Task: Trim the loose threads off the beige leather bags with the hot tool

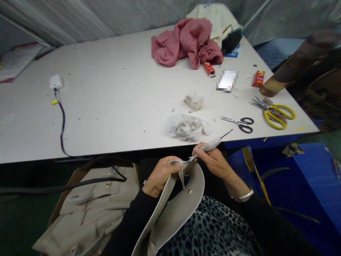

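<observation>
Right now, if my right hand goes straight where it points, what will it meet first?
Probably the near edge of the table; if your right hand is high enough to pass over, the crumpled plastic just beyond. Depth is unclear in this view.

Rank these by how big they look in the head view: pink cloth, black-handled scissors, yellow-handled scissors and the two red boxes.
1. Pink cloth
2. Yellow-handled scissors
3. Black-handled scissors
4. Left red box and right red box: too alike to rank.
</observation>
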`<state>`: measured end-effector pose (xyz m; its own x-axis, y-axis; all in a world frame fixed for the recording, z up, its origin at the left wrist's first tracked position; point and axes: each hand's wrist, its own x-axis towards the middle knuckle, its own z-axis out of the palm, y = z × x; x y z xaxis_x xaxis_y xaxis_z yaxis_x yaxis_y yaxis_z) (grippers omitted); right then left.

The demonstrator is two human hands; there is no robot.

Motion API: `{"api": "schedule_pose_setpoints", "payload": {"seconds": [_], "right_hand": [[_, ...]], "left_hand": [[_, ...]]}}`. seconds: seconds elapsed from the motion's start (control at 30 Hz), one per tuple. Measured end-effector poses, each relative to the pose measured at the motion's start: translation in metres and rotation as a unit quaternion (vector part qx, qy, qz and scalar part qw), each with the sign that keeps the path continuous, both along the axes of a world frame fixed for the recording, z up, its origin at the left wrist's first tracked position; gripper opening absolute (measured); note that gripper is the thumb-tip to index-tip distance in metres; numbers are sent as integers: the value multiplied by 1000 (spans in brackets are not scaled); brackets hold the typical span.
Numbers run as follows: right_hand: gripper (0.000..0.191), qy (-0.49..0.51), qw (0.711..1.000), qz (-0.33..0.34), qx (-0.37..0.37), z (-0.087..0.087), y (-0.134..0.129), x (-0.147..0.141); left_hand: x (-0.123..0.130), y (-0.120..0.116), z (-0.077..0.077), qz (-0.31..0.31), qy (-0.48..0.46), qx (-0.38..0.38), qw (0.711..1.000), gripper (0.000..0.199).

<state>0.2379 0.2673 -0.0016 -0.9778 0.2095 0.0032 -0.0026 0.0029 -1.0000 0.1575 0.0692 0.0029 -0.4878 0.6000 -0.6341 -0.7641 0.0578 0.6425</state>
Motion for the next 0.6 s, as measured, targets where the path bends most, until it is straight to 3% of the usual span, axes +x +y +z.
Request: {"api": "schedule_pose_setpoints", "payload": {"seconds": [0.37, 0.6], "right_hand": [[42, -3, 998, 15, 58, 0, -9, -14], [38, -18, 999, -3, 34, -11, -16, -5]], "left_hand": [[9, 3, -1, 14, 21, -13, 1000, 42], [12, 4, -8, 19, 15, -11, 1000, 41]]}}
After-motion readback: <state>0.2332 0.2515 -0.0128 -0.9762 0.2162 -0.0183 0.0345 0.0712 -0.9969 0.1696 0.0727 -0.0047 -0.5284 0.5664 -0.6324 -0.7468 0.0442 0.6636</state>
